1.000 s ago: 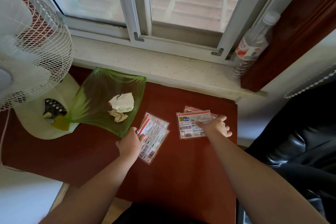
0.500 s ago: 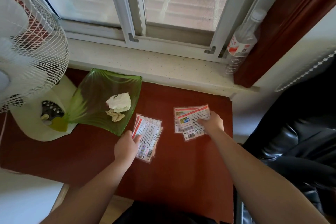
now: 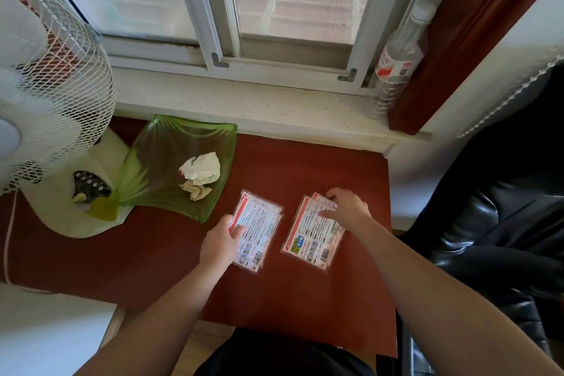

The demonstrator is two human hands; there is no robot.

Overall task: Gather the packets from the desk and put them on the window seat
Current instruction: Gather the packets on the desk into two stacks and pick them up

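Two small stacks of clear-wrapped white and red packets lie on the red-brown desk (image 3: 305, 299). My left hand (image 3: 221, 243) grips the left edge of the left stack (image 3: 259, 233), thumb on top. My right hand (image 3: 346, 207) rests fingers-down on the top right of the right stack (image 3: 311, 238), which lies flat with its long side pointing away from me. The pale speckled window seat (image 3: 259, 107) runs along the desk's far edge under the sliding window.
A green glass dish (image 3: 158, 174) with crumpled tissue sits left of the packets. A white fan (image 3: 45, 101) stands at the far left. A plastic bottle (image 3: 396, 61) stands at the right end of the window seat. A black leather chair (image 3: 494, 217) is on the right.
The right stack has turned from lying crosswise to lengthwise and shifted toward me under my right hand. My left hand has closed further onto the left stack's edge.
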